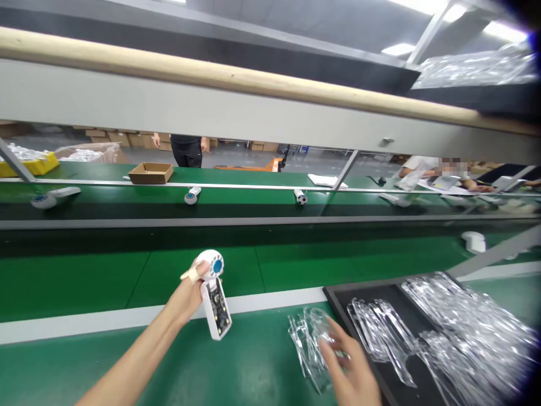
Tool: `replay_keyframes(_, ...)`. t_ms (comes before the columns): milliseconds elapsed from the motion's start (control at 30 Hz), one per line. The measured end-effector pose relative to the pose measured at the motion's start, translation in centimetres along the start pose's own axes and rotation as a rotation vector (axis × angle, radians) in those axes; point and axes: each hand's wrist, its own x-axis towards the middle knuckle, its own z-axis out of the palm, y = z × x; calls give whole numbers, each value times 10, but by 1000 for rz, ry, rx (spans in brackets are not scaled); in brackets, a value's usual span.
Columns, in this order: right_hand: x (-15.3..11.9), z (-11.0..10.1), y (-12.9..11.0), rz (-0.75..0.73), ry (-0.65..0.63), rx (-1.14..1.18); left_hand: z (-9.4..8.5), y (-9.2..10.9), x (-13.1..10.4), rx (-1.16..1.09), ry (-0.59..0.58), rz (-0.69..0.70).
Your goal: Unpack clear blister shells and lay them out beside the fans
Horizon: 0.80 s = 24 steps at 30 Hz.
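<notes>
My left hand (pixel 195 282) is closed around a white handheld device (pixel 217 309) with a round, slotted head and a blue centre. The lower part of the device is uncovered and shows a circuit board. Over the green worktop, my right hand (pixel 349 361) is beside a small heap of clear plastic parts (pixel 306 349). Its thumb and fingers are bent and apart at the near side of the heap, slightly blurred. Whether the fingertips touch the clear parts is hard to make out.
A black tray (pixel 338 301) full of clear plastic parts stands at the right. Beyond the worktop runs a green conveyor (pixel 203 242); several white devices (pixel 301 196) lie farther back. A cardboard box (pixel 151 173) is at the far left. Two people (pixel 186 149) are in the background.
</notes>
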Motion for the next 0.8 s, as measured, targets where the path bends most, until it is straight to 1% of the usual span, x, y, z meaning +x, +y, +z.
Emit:
replay_keyframes(33, -8, 13, -23, -80, -78, 57, 6, -3, -11, -127, 14, -42)
replay_keyframes(100, -25, 39, -62, -244, -216, 101, 18, -11, -30, -292, 39, -90)
replay_keyframes(133, -32, 51, -76, -312, -269, 101, 23, -14, -39, -341, 45, -100)
replay_keyframes(167, -39, 62, -86, -362, -295, 93, 27, -17, -47, -372, 43, -102)
replay_keyframes(233, -52, 78, -95, -414, -287, 67, 34, -18, -60, -384, 26, -97)
replay_keyframes(300, -63, 88, -93, -421, -231, 37, 37, -16, -71, -346, 14, -96)
replay_keyframes(367, -72, 93, -87, -412, -186, 15, 39, -10, -78, -298, 23, -91)
replay_keyframes(433, -80, 94, -81, -395, -184, 25, 41, -4, -84, -272, 38, -77)
replay_keyframes(467, -82, 92, -78, -385, -205, 42, 42, -2, -86, -265, 36, -72)
replay_keyframes(533, -84, 83, -76, -371, -297, 64, 44, -1, -90, -256, 10, -70)
replay_keyframes(600, -81, 69, -76, -376, -382, 42, 44, -5, -94, -219, -42, -81)
replay_keyframes(667, -78, 52, -78, -392, -403, -10, 43, -12, -101, -130, -99, -132)
replay_keyframes(733, -78, 37, -80, -423, -384, -52, 41, -22, -109, 6, -132, -234)
replay_keyframes(800, -83, 29, -81, -433, -399, -27, 39, -31, -116, 149, -84, -295)
